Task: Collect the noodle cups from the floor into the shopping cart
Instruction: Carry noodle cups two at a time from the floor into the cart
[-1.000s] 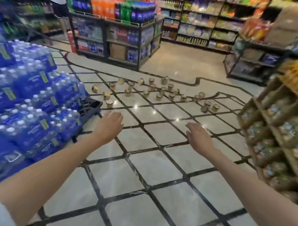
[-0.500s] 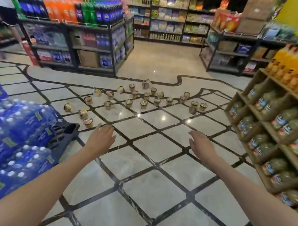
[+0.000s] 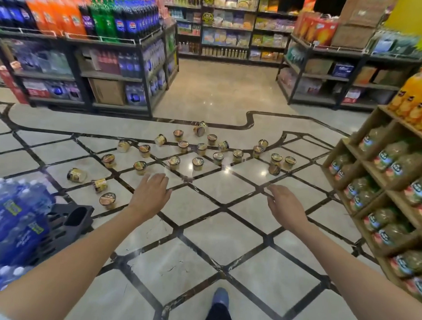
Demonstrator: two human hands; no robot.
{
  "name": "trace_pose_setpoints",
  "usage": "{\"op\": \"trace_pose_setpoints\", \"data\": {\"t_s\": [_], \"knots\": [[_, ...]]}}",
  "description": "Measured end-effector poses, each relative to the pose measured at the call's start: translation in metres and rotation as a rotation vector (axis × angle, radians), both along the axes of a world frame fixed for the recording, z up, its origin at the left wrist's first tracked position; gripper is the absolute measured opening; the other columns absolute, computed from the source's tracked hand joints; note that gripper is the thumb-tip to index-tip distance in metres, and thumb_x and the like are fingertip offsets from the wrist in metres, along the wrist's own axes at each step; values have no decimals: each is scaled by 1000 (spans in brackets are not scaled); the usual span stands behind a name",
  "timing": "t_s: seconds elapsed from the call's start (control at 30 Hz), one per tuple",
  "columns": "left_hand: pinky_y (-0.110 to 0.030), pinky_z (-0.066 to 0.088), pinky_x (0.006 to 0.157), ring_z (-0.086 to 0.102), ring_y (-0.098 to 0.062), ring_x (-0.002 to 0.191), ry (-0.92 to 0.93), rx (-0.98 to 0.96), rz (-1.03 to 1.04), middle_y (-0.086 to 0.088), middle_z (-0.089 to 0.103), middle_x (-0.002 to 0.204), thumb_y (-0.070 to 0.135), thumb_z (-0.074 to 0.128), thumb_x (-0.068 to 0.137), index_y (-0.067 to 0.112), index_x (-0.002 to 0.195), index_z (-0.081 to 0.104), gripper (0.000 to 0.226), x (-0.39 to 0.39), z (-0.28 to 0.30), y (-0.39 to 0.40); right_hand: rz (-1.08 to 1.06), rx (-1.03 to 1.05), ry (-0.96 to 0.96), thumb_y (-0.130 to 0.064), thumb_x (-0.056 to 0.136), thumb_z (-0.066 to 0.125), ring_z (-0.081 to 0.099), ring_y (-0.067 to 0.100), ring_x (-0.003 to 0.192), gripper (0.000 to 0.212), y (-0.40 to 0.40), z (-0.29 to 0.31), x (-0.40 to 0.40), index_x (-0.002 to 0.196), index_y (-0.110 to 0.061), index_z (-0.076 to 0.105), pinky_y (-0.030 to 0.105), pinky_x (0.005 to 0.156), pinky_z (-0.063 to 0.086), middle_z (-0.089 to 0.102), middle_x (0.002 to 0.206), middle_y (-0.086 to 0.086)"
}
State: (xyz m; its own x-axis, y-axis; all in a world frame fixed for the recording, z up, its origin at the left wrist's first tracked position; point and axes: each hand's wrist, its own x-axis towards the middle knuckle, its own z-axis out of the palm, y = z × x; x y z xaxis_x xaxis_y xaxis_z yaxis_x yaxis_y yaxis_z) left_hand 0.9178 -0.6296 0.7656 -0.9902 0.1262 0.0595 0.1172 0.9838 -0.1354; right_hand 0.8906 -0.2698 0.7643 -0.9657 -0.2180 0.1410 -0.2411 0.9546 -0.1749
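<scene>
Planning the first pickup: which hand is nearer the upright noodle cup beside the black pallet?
Left. The left hand hovers just right of that cup; the right hand is far right.

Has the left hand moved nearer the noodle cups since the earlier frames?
Yes. The left hand now almost overlaps the nearest noodle cup; earlier, open floor lay between them.

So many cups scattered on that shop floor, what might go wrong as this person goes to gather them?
Both hands, left hand and right hand, are empty and no cart is in view, so carrying could get awkward. Several noodle cups lie tipped, like one by the water packs, and might roll. A foot could kick cups on the glossy floor.
</scene>
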Motion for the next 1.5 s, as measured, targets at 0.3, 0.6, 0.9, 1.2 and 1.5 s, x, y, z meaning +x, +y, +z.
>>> {"op": "trace_pose_setpoints", "data": {"t_s": [0.3,0.6,0.9,1.2,1.5], "knots": [[-36,20,115,34,-20,137,2,14,54,-8,38,148,37,32,100,9,141,37,50,-214,-8,11,18,8,-43,-18,98,44,44,24,127,39,2,-2,-215,135,-8,46,32,100,37,51,135,10],[-37,20,113,37,-22,134,-17,132,61,-9,42,144,32,35,100,9,134,44,42,-380,-22,10,48,-25,-51,-17,96,48,48,27,123,37,-27,-11,-401,132,-6,50,36,101,40,55,130,13],[-37,26,110,40,-25,131,-117,133,81,-11,42,143,32,34,100,6,139,38,47,-583,-63,-26,11,-15,-163,-13,94,48,53,28,114,33,-57,-47,-597,125,-5,53,37,94,45,59,121,13],[-43,35,106,51,-29,124,-70,83,-6,-17,54,132,26,55,92,0,128,52,44,-756,-72,-42,18,0,-220,-16,98,43,39,27,133,42,-86,-52,-769,137,-1,42,34,107,33,46,141,15],[-40,14,118,22,-23,143,-46,-17,-1,-12,26,154,32,31,101,6,146,27,52,-917,-123,-48,204,95,-205,-19,102,34,23,24,143,45,-99,-110,-952,145,-6,32,33,116,20,25,155,11]]}}
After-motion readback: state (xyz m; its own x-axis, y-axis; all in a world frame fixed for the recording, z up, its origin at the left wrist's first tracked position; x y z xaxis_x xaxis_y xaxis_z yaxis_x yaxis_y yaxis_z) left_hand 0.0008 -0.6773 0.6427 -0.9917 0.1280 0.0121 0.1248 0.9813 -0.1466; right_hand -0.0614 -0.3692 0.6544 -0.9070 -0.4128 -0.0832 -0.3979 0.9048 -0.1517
